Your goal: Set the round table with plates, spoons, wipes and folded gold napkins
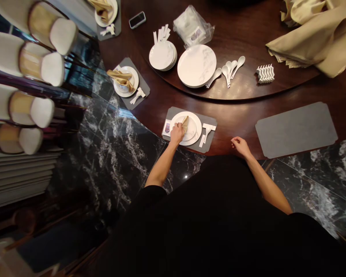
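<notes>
My left hand (177,133) is closed around a folded gold napkin (185,124) over a small plate (192,130). That plate lies on a larger white plate (198,122), on a grey placemat (212,143). Left of the plates is a flat white packet (165,127) with a purple print. On the mat's right side lie a white spoon (207,132) and a white rest (209,126). My right hand (240,146) hovers by the table's front edge, fingers curled in, with nothing visible in them.
A bare grey placemat (296,130) lies to the right. On the raised round board sit stacked large plates (196,65), small plates (162,55), spoons (233,68), white rests (265,73), a plastic-wrapped pack (192,27) and gold cloths (314,42). Chairs (40,105) line the left.
</notes>
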